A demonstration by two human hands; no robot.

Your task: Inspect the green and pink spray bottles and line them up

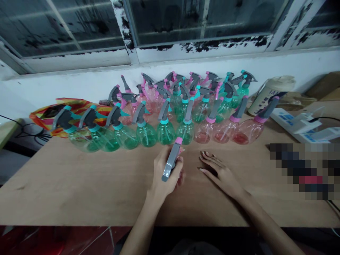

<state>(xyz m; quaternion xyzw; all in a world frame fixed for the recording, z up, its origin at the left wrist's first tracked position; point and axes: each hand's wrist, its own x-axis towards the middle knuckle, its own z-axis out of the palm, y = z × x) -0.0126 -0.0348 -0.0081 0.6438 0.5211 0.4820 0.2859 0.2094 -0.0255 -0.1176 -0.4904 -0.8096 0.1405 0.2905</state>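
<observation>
My left hand (162,177) is wrapped round a spray bottle with a grey trigger head (171,161) and a pink nozzle; its pinkish body is mostly hidden behind the fingers. To the right, my right hand (221,173) rests on the tabletop with fingers stretched out and holds nothing. Just beyond both hands runs a front row of spray bottles. Green ones with teal collars, such as this green spray bottle (147,136), fill the left and middle. Pink ones, such as this pink spray bottle (203,132), stand at the right end.
Behind the row crowd several more spray bottles (152,92). A striped orange bag (44,118) lies at the left. On the right are a beige cup (271,94), a white power strip (289,124) and a blurred-out patch. The wooden table (87,191) meets a windowed wall.
</observation>
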